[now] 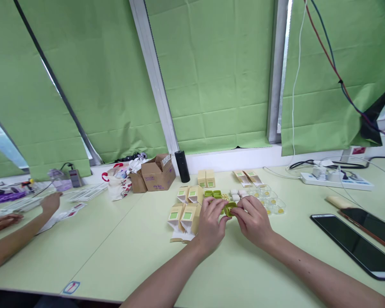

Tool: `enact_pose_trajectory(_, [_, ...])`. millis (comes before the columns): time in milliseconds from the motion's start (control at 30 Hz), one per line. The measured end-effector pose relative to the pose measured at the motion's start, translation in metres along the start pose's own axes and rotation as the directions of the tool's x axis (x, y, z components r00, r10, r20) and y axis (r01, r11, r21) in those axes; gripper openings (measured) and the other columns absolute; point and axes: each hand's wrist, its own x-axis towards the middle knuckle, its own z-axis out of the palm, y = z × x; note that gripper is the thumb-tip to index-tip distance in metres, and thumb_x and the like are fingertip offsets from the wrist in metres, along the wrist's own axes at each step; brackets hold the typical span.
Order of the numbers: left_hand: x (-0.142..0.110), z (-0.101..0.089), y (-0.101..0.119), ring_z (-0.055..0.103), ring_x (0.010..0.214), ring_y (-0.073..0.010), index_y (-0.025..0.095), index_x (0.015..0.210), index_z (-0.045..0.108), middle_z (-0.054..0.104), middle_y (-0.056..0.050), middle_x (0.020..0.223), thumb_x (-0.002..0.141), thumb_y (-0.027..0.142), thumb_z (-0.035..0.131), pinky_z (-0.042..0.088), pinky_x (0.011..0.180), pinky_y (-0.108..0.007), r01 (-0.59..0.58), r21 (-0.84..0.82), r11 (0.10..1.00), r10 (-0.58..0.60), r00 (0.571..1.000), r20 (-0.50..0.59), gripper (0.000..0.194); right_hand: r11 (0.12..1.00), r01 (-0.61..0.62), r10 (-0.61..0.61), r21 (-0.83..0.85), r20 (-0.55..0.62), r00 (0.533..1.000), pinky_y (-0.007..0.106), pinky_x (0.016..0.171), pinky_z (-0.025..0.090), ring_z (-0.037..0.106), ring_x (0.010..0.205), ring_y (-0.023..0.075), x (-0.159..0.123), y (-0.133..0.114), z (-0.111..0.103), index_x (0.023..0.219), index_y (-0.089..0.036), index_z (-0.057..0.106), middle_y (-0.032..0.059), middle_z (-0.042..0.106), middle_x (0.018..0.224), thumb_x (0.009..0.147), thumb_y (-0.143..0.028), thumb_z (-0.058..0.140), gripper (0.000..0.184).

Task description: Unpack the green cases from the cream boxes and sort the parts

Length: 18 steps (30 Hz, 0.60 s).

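Between both hands, just above the table, is a small olive-green cup-shaped piece [230, 208] with its hollow side towards me. My left hand [212, 223] pinches its left side. The fingers of my right hand [253, 220] are closed at its right edge; whether they hold a smaller part inside it I cannot make out. Just behind lie more green square pieces [213, 193], small yellowish parts [225, 196] and white pieces [235, 194]. Clear domed pieces with yellow centres [272, 200] sit behind my right hand. Left of my left hand stand several small cartons with green labels [186, 217].
Farther back are more small cartons [206, 178], flat folded cartons [248, 178], a black cylinder [182, 166] and a cardboard box [158, 172]. To the right lie two phones [356, 244] and a power strip [336, 181]. Another person's arms [22, 239] reach in at the left.
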Motion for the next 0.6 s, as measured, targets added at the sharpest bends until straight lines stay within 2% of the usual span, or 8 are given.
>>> enact_pose_trajectory(600, [0.0012,0.0005,0.0006,0.055,0.118,-0.031,0.025,0.137,0.061,0.071,-0.009,0.124,0.095,0.016,0.065,0.054,0.099,-0.053,0.017,0.09,0.996,-0.016,1.0,-0.005,0.043,0.999,0.044,-0.044,-0.005,-0.042,0.998,0.035,0.069,0.035,0.045,0.08,0.0213,0.0026,-0.0014,-0.0003,0.087,-0.019,0.068,0.0067,0.06,0.079,0.095,-0.004,0.056,0.021])
